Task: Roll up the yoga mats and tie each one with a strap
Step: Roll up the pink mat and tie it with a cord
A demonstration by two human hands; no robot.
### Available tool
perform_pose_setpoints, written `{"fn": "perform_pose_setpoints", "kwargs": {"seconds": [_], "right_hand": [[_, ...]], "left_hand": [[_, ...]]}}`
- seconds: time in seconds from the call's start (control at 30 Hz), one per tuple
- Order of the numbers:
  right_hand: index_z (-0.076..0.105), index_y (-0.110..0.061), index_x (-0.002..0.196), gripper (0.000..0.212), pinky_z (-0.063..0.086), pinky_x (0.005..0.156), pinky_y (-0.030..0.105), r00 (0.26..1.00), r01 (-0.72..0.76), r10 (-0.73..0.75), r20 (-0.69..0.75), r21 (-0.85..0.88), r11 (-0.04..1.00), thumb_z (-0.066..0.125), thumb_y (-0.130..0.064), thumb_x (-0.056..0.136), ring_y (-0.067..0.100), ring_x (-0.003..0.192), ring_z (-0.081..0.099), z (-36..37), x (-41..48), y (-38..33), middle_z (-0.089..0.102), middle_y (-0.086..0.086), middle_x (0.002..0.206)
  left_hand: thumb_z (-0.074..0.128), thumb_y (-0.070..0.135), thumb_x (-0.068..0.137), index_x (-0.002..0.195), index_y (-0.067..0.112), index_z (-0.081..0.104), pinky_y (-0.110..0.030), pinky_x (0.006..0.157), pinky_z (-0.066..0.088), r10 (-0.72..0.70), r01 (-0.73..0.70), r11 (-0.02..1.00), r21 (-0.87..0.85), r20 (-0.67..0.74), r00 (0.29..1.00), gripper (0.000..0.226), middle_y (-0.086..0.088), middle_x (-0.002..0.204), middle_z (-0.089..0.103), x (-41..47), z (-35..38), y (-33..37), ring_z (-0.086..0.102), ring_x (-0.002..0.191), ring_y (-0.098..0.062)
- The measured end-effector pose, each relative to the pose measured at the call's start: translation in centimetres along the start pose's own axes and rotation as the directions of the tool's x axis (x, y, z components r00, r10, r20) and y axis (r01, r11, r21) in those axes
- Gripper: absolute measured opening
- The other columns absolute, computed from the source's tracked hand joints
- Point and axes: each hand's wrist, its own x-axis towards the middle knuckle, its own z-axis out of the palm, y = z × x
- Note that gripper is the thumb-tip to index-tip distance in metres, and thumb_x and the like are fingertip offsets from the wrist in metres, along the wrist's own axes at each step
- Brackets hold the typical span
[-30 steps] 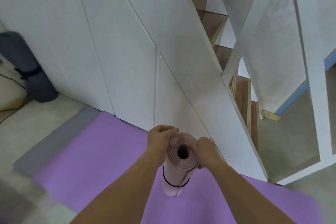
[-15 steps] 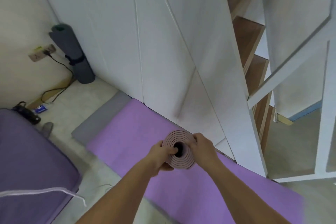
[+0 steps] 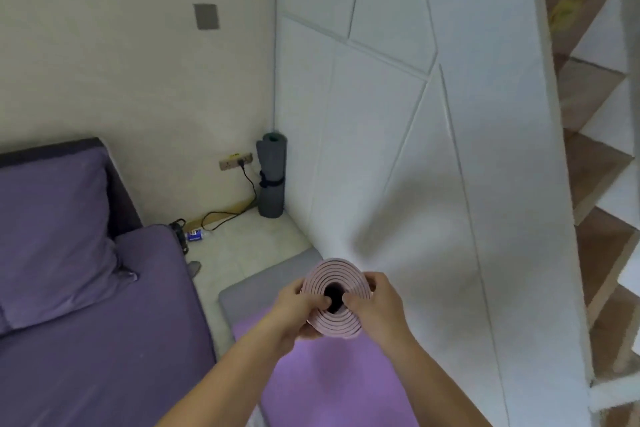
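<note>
Holding up a pink rolled-up foam yoga mat (image 3: 332,270), round end toward the camera, in the air in front of the white panel wall (image 3: 398,149). Gripped from both sides: left hand (image 3: 294,308) curled round one side, right hand (image 3: 375,305) round the other, thumbs by the dark middle hole. Looks light, soft and squashy, probably springy enough to unroll if let go. Best held round the fat outside, not by the end rings. No strap to see from this end. Underneath, a flat purple yoga mat (image 3: 329,381) on a flat grey mat (image 3: 249,291), not rolled yet. In the corner, a dark grey rolled mat (image 3: 272,198), standing up, tied with a black strap (image 3: 272,181). Left of that, a purple sofa (image 3: 86,322).
</note>
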Motion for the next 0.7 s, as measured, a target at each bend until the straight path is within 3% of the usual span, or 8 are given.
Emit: {"fn": "perform_pose_setpoints", "kwargs": {"seconds": [0.13,0.27,0.37,0.43,0.53,0.63,0.7], "right_hand": [[0.053,-0.022,0.114,0.038,0.041,0.064,0.011,0.998,0.057,-0.057,0.01,0.009,0.998,0.073,-0.014,0.083,-0.002,0.089,0.057,5.7,6.8,-4.9,0.062,-0.009,0.106],[0.054,-0.021,0.115,0.038,0.041,0.066,0.009,0.997,0.071,-0.071,0.009,0.024,0.997,0.073,-0.011,0.084,0.002,0.094,0.059,11.1,14.0,-9.8,0.062,-0.008,0.109],[0.055,-0.022,0.114,0.038,0.043,0.07,0.011,0.994,0.104,-0.105,0.009,0.033,0.994,0.073,-0.009,0.083,0.01,0.1,0.061,13.8,18.0,-13.6,0.063,-0.009,0.108],[0.055,-0.022,0.115,0.038,0.045,0.073,0.014,0.992,0.125,-0.126,0.02,0.036,0.991,0.073,-0.01,0.083,0.009,0.101,0.06,15.1,20.2,-16.1,0.062,-0.009,0.109],[0.054,-0.022,0.116,0.039,0.047,0.074,0.017,0.984,0.168,-0.169,0.048,0.021,0.986,0.073,-0.012,0.083,0.011,0.103,0.059,16.5,23.1,-19.4,0.061,-0.01,0.109],[0.055,-0.02,0.117,0.039,0.049,0.082,0.026,0.978,0.201,-0.201,0.06,0.009,0.979,0.073,-0.012,0.083,0.015,0.105,0.059,17.9,26.1,-21.8,0.061,-0.008,0.111],[0.055,-0.02,0.118,0.039,0.048,0.079,0.023,0.973,0.22,-0.219,0.077,-0.006,0.975,0.073,-0.014,0.085,0.015,0.106,0.057,18.8,27.9,-23.1,0.06,-0.007,0.113]], "left_hand": [[0.07,0.0,0.082,0.12,0.02,0.064,-0.027,0.05,0.054,0.038,-0.048,0.988,-0.145,-0.073,0.997,0.043,-0.01,0.104,0.074,5.4,-5.8,3.9,0.07,0.078,-0.022],[0.081,0.006,0.066,0.14,0.023,0.051,-0.04,0.066,0.061,0.024,-0.049,0.974,-0.222,-0.113,0.993,0.081,-0.01,0.12,0.068,11.8,-12.0,8.6,0.071,0.097,-0.031],[0.081,0.004,0.073,0.149,0.03,0.038,-0.038,0.067,0.061,0.041,-0.074,0.96,-0.269,-0.124,0.991,0.092,-0.008,0.13,0.06,14.5,-15.7,12.6,0.068,0.103,-0.031],[0.079,0.003,0.076,0.153,0.031,0.033,-0.038,0.068,0.062,0.062,-0.096,0.954,-0.285,-0.127,0.99,0.094,-0.007,0.133,0.057,16.0,-17.6,14.9,0.066,0.105,-0.03],[0.082,0.005,0.068,0.149,0.031,0.04,-0.044,0.071,0.062,0.075,-0.117,0.937,-0.328,-0.138,0.988,0.095,-0.007,0.133,0.059,18.0,-19.9,17.8,0.066,0.104,-0.032],[0.08,0.0,0.072,0.141,0.023,0.047,-0.038,0.06,0.061,0.108,-0.153,0.924,-0.351,-0.146,0.983,0.08,-0.013,0.127,0.063,19.9,-21.8,20.3,0.068,0.097,-0.032],[0.079,0.001,0.074,0.144,0.022,0.046,-0.048,0.066,0.062,0.134,-0.18,0.924,-0.338,-0.156,0.979,0.081,-0.014,0.124,0.065,21.7,-23.1,21.3,0.069,0.098,-0.035]]}}
